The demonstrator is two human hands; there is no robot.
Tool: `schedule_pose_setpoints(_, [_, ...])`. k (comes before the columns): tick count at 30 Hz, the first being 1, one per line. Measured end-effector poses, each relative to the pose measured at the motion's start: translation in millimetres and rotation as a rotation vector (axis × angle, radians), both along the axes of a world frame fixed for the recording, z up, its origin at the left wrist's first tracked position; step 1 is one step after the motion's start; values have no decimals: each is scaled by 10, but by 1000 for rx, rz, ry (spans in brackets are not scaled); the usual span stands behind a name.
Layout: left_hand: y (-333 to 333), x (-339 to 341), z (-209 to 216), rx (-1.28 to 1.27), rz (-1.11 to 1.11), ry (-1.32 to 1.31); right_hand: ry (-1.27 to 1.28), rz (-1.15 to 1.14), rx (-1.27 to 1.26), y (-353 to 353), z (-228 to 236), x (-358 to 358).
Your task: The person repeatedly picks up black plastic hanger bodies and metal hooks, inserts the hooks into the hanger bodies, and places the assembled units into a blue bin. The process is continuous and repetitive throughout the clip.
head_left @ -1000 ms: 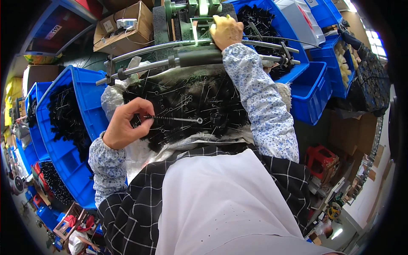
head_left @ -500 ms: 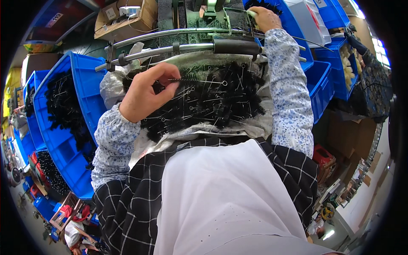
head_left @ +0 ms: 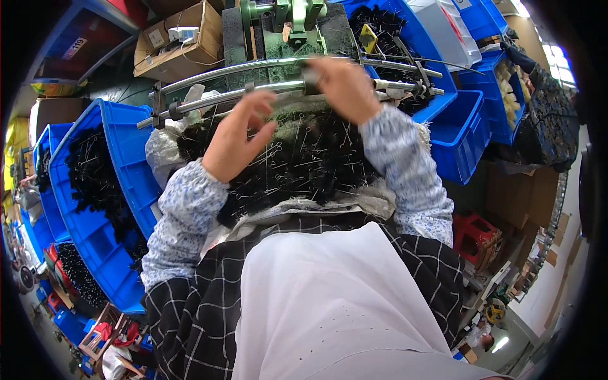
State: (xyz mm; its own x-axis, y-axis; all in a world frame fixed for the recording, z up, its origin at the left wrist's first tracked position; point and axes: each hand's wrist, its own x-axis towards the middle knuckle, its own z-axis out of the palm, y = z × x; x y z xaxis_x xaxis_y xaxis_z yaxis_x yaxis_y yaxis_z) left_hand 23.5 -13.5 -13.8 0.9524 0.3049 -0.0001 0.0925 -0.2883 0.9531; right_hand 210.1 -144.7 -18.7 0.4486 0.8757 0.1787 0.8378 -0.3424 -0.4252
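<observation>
My left hand (head_left: 237, 139) hovers over a heap of black twisted-wire brushes (head_left: 297, 168) with looped ends. Its thumb and fingers are apart, and I see nothing between them. My right hand (head_left: 347, 88), smeared by motion, is over two metal rails (head_left: 212, 100), beside a dark sleeve on the front one. Whether its fingers grip anything is unclear. Behind the rails stands a green machine (head_left: 294, 19) with a dusty dark bed. The heap lies on whitish sacking (head_left: 373, 197) across my lap.
At left, a large blue bin (head_left: 130, 142) holds more black brushes. To the right stand a blue bin (head_left: 468, 133) and a crate of pale pieces (head_left: 506, 95). A yellow piece (head_left: 368, 38) sits behind the rails, and a cardboard box (head_left: 180, 44) at back left.
The brush my left hand pinched is no longer seen there, and its fingers have spread. My right hand has come from the pale handle at the back right toward the middle of the rails.
</observation>
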Motion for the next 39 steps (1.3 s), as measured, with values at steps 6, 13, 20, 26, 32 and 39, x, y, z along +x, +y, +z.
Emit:
schedule_pose_setpoints(6, [-45,-378,-483,447,-809,281,-508,-311,-143,153,-547,927])
schedule_pose_setpoints(13, [-90,-415,-401,518,-684,335,-513,-291,-174,280,-624,973])
schedule_pose_setpoints(20, [9,-480,-199,747,-467,163,-504,-227,-120,305,-705,1049])
schedule_pose_setpoints(26, [93,-408,59,477,-315,62,-592,-273,-135,243,-648,1081])
schedule_pose_setpoints(32, [136,-388,224,277,-99,-46,-406,-387,-49,92,-760,1083])
schedule_pose_setpoints(39, [180,-388,220,179,-8,-122,-394,-365,-64,483,-658,714])
